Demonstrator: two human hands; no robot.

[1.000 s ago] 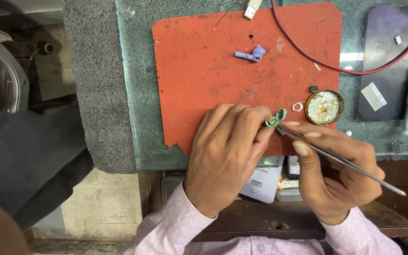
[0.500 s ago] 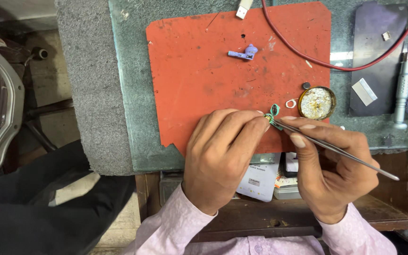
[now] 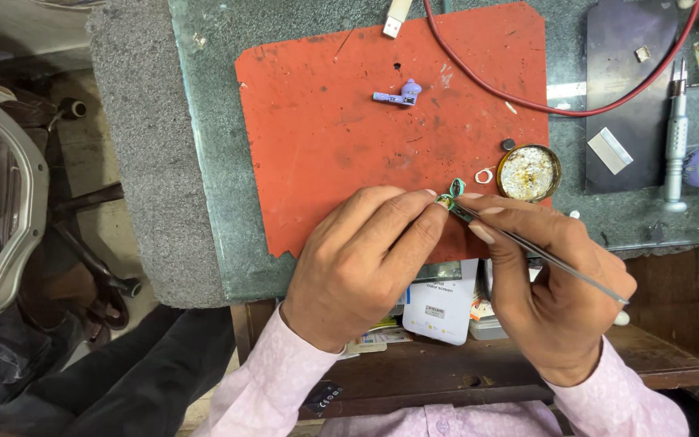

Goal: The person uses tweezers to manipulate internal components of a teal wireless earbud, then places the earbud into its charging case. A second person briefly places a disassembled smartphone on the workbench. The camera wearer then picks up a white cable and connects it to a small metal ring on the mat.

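**Small green part being worked with tweezers at the mat's lower edge**

Head view: The left hand (image 3: pixel 366 263) is pinching a small green part (image 3: pixel 451 194) between thumb and forefinger, just right of the frame's centre, over the lower right edge of the orange mat (image 3: pixel 341 137). Its grip is narrow and closed on that part. The right hand (image 3: pixel 556 295) is holding thin metal tweezers (image 3: pixel 527 243), fingers closed around the shaft, and the tips are meeting the green part where the left fingers are holding it. Whether the tips are gripping the part or only touching it is too small to tell.

As a judgement, the work is looking mid-way: the part is lifted and under the tool, not set down, and nothing on it is showing as finished. A small white ring (image 3: pixel 484 175) and a round brass tin (image 3: pixel 528 171) are sitting just right of the hands, untouched. A small purple piece (image 3: pixel 399 94) is lying alone on the upper middle of the mat, well apart from the hands. A red cable (image 3: pixel 527 103) is curving across the upper right, and a grey screwdriver (image 3: pixel 675 137) is resting at the right edge of the green counter (image 3: pixel 204 121).
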